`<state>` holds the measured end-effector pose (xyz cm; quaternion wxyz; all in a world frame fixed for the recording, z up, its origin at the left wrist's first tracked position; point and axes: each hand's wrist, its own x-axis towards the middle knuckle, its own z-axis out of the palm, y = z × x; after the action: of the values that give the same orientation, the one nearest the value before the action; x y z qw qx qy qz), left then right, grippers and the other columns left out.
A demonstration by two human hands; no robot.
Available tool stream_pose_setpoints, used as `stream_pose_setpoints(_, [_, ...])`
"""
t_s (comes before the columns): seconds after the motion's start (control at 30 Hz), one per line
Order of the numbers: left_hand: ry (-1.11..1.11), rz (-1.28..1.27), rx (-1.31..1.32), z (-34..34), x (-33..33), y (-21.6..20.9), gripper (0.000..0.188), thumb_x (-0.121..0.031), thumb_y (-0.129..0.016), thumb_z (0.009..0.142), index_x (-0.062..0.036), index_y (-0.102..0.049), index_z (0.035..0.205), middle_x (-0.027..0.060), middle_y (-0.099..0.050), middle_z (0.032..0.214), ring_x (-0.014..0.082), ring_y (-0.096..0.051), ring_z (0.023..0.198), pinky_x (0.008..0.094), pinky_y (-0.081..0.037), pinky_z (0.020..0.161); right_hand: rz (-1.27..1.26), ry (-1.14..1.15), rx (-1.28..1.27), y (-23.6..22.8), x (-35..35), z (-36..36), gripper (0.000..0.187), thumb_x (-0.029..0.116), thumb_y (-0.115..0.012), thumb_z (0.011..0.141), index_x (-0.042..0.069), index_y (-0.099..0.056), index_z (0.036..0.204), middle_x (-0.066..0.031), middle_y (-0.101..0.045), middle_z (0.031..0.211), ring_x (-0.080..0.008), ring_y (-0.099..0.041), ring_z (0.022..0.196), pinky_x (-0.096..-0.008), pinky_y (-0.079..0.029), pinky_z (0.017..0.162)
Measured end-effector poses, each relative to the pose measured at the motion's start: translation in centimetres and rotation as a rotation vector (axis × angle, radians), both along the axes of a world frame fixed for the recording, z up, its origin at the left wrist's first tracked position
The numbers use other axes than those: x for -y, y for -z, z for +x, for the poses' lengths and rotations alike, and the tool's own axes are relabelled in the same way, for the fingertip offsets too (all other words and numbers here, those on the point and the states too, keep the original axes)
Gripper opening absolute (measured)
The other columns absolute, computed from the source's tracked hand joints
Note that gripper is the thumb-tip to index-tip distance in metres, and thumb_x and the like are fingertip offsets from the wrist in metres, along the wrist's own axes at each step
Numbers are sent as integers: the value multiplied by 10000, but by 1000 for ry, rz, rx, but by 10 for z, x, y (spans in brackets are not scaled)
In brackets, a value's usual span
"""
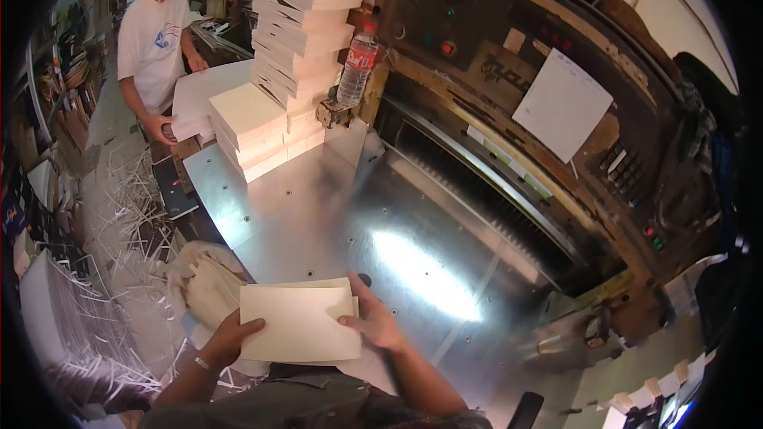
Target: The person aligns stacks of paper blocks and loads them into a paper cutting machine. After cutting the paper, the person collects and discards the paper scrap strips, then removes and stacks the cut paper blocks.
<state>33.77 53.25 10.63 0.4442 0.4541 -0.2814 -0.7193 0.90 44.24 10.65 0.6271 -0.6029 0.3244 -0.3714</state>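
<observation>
Between my two hands is a stack of cream paper sheets [300, 322], held level in front of my body near the edge of a metal worktable [318, 222]. My left hand [229, 337] grips its left end, thumb on top. On the right end my right hand [373, 318] presses its thumb on the top sheet, with the fingers at the far side. One sheet edge sticks out a little along the back and right. How thick the stack is cannot be made out from above.
Tall stacks of cut paper [306, 40] and a lower stack [250, 123] stand at the table's far left. A plastic bottle [357, 67] is beside them. The paper cutting machine [493, 56] fills the right. A person [155, 40] holds large sheets [208, 91]. Paper strips [131, 206] litter the floor.
</observation>
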Motion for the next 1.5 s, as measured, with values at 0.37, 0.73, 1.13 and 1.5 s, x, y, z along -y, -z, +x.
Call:
stream_pose_setpoints(0.37, [31,-423,311,-14,10,-29,837,-132,-898,792,-24,-419,1469,114,-618,1315,219,-612,1224,374,-514,1044,30,233,-159,-57,-52,-30,759,229,-804,932,-19,-412,1533,-187,-610,1417,-283,-540,1351,-414,-377,1171])
stream_pose_setpoints(0.73, [-151,-685,104,-74,41,14,1268,-597,-954,641,49,-317,1528,213,-430,1566,316,-545,1345,471,-457,1142,-104,303,85,-26,-63,-26,770,147,-813,894,68,-366,1516,-92,-539,1383,-204,-485,1326,-375,-382,1144])
stream_pose_setpoints(1.13, [3,-590,384,-27,29,126,709,-189,-905,778,7,-572,1373,143,-667,1316,273,-631,1237,413,-498,1078,-191,386,109,-10,-71,-27,736,132,-894,821,29,-468,1412,-88,-598,1284,-187,-546,1243,-367,-433,1083])
stream_pose_setpoints(1.5, [487,-751,715,-49,35,9,584,-252,-887,830,-38,-658,1323,146,-704,1294,289,-662,1214,435,-505,1063,-540,309,-746,12,-71,-56,794,383,-911,759,38,-515,1354,-185,-631,1212,-420,-615,1147,-496,-418,1053])
